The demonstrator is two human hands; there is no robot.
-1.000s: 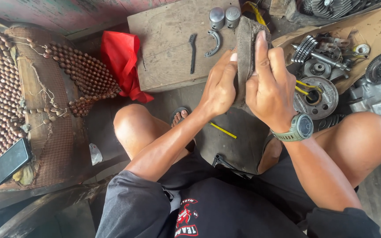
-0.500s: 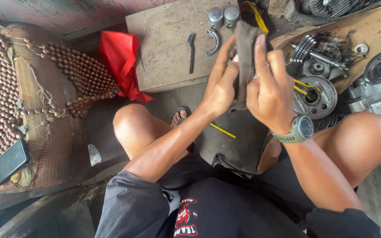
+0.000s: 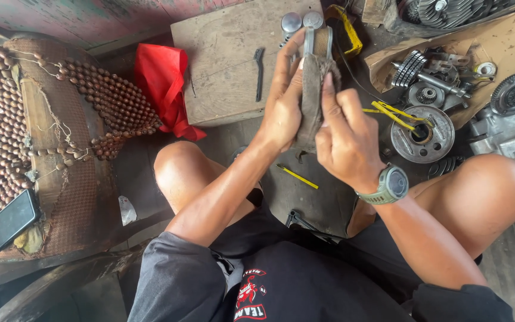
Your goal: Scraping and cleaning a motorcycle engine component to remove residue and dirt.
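Grey-brown worn rag [image 3: 311,101] wrapped round a curved metal part [image 3: 309,37], held upright above the lap, just in front of the brown wooden board [image 3: 222,65]. Left hand [image 3: 282,101] and right hand [image 3: 344,134] both clamped on rag. Right of board: torn cardboard tray [image 3: 508,45] holding gears, shafts, a round metal flywheel [image 3: 422,134].
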